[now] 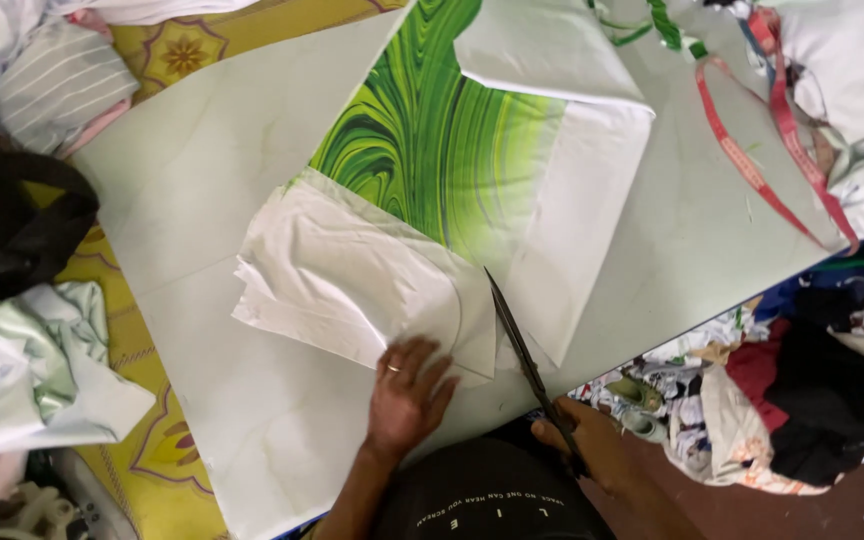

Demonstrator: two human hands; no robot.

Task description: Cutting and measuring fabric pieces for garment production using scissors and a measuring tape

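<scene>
While my left hand [407,385] lies flat, fingers spread, pinning the white folded fabric [352,275] to the tabletop [202,180], my right hand's [582,440] grip is wrapped around the scissors [527,355], blades along the fabric's edge.

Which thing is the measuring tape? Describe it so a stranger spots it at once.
Start at the pale cutting board that fills the middle, then go to its far right corner, past the green swirled fabric. There the measuring tape lies in long loose loops. It is the only thin red ribbon, unlike the dark scissors in the right hand.
</scene>
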